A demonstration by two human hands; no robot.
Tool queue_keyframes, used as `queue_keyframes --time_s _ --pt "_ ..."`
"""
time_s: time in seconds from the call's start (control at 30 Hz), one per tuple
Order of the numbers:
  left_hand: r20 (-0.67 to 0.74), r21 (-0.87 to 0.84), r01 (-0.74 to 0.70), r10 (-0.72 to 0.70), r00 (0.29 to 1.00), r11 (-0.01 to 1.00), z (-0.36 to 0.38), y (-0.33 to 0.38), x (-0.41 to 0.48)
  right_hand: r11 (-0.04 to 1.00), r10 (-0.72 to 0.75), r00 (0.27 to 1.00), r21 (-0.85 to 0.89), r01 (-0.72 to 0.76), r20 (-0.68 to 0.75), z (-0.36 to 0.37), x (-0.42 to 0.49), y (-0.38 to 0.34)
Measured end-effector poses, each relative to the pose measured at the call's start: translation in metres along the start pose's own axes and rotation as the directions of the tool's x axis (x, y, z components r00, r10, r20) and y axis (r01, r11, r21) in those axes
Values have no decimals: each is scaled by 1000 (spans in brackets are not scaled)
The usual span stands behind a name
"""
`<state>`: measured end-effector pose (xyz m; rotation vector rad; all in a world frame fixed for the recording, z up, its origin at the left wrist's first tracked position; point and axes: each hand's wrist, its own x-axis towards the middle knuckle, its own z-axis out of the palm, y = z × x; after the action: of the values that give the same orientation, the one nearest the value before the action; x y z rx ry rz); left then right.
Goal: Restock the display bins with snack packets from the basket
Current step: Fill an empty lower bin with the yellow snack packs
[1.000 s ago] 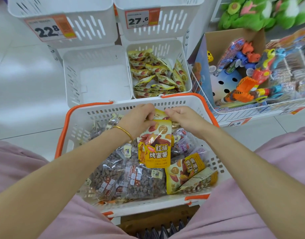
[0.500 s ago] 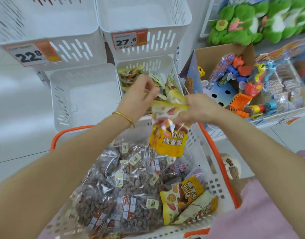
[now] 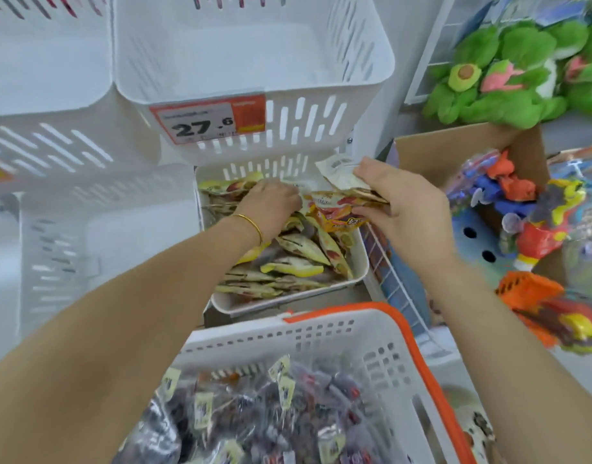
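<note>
White stacked bins [image 3: 254, 61] stood far. Packets [image 3: 341, 222] were held pinched in the right hand [image 3: 405, 209] over the lower bin [image 3: 288, 301]; left hand [image 3: 271, 202] was buried in stock [image 3: 298, 259], grip not discernible. Placing judged underway; release, then basket [image 3: 321, 329], called for.

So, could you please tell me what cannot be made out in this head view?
Head view:
Left hand: fingertips buried among the yellow snack packets, grip unclear.
Held packets in the right hand: print blurred, count unclear.
Price tag: only 27.6 reads; small print blurred.
Basket: near part cut off by the bottom edge.
</note>
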<state>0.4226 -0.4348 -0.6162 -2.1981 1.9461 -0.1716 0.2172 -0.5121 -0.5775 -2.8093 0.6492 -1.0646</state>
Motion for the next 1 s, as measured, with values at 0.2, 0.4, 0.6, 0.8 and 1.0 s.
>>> queue_keyframes --time_s 0.2,0.4,0.6,0.8,1.0 --pt "84 143 -107 95 992 984 18 -16 11 998 -68 990 -1 68 -120 27 -5 14" --pt "44 149 -47 41 998 988 13 -22 18 984 -176 948 -13 179 -267 33 -7 7" --pt "-20 197 56 -53 998 979 19 -31 6 958 -286 936 -39 284 -204 46 -3 0" --pt "-96 96 100 -91 991 990 36 -31 6 922 -387 913 -79 380 -125 57 4 -1" --pt "-167 30 152 -145 975 988 45 -33 -3 896 -440 893 -117 429 -94 69 2 4"
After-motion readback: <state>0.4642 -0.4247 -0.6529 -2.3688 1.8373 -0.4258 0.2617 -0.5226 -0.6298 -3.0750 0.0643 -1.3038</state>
